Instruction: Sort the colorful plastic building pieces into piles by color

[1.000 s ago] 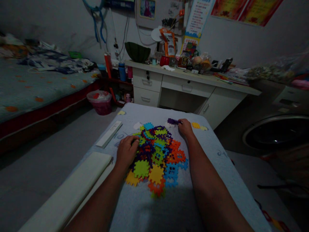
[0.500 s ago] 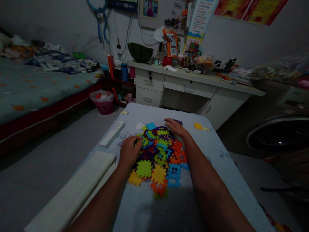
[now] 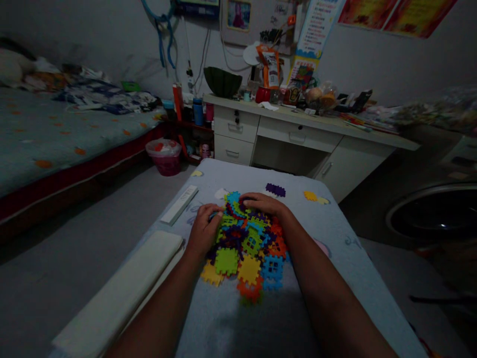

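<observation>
Pale-blue cloth [image 3: 335,268] | multicoloured toothed tiles [image 3: 249,269], some windowed, heaped | hands [image 3: 203,231] half-curled, hold unclear

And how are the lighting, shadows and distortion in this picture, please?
Head view: dim overall, especially dark around the washing machine at right; head view: a soft, broad shadow falls on the cloth-covered table, on the near side of the plastic pieces; head view: the desk seems to slope down rightward, perhaps wide-lens distortion; head view: no strong glare stands out.
</observation>
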A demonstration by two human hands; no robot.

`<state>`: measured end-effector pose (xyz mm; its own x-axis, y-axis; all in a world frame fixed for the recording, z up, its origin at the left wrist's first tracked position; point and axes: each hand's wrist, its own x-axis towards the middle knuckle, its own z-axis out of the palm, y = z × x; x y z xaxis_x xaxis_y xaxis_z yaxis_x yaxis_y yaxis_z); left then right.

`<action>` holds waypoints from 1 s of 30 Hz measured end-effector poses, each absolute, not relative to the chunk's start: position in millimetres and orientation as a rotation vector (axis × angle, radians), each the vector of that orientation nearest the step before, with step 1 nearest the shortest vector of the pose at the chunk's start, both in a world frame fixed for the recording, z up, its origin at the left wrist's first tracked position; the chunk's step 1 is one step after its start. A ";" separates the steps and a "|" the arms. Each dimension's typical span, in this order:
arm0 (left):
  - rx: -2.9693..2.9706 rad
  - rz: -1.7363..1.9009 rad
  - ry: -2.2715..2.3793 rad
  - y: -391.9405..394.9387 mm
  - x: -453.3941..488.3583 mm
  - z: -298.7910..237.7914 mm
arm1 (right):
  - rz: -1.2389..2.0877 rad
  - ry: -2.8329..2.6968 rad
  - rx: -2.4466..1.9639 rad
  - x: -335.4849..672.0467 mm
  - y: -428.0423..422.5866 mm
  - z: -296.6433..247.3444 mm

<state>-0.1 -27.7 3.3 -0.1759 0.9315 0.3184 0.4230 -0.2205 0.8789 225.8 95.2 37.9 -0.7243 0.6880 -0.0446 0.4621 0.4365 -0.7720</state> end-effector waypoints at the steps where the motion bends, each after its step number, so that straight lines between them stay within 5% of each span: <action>1: 1.589 1.413 1.566 -27.4 -0.4 2.7 | 1.247 -2.392 -0.986 224.7 93.2 40.9; 10: 1.536 1.400 1.528 -27.3 -1.9 4.8 | 1.590 -2.371 -0.840 213.7 75.4 65.9; 22: 1.573 1.223 1.557 -31.8 1.8 11.1 | 1.246 -2.489 -0.944 223.8 76.4 72.2; 30: 1.591 1.222 1.556 -31.8 2.3 9.3 | 1.647 -2.218 -0.795 222.2 71.3 76.5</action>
<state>2.3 -31.8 9.3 -0.1077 0.9733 0.2027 0.4281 -0.1387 0.8930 222.2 71.3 76.5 -0.8144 0.5700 -0.1083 0.2685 0.2047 -0.9413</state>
